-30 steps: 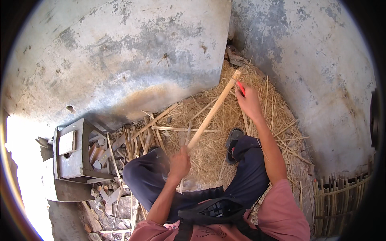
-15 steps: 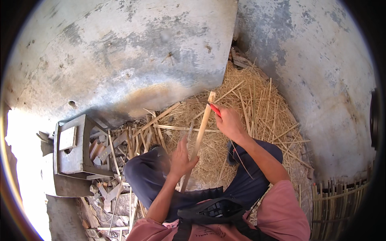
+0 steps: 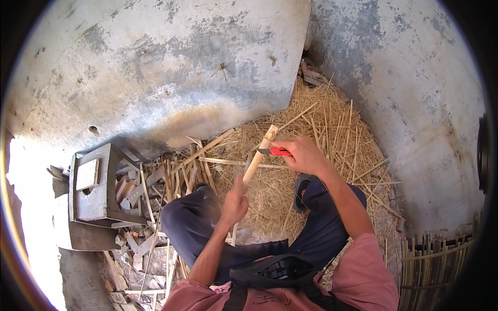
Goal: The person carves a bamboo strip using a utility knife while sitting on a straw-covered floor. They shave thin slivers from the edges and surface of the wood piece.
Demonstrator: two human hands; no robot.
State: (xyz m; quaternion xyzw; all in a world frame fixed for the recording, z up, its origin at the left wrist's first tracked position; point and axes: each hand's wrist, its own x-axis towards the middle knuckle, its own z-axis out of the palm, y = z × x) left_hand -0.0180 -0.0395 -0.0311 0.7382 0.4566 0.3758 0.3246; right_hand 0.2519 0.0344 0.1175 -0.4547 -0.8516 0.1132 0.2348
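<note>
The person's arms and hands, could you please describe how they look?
The left hand and right hand wear no gloves, and no watch or bracelet shows. Both forearms are uncovered, with short pink sleeves above them.

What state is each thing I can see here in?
Left hand: closed around the pale strip
Right hand: closed on the red-handled knife
Red-handled knife: blade out, crossing the strip; contact hard to tell
Pale strip: held slanting
Straw: loose, spread over the floor
Wall: stained, patchy
Grey wooden frame: upright or tipped, unclear
</note>
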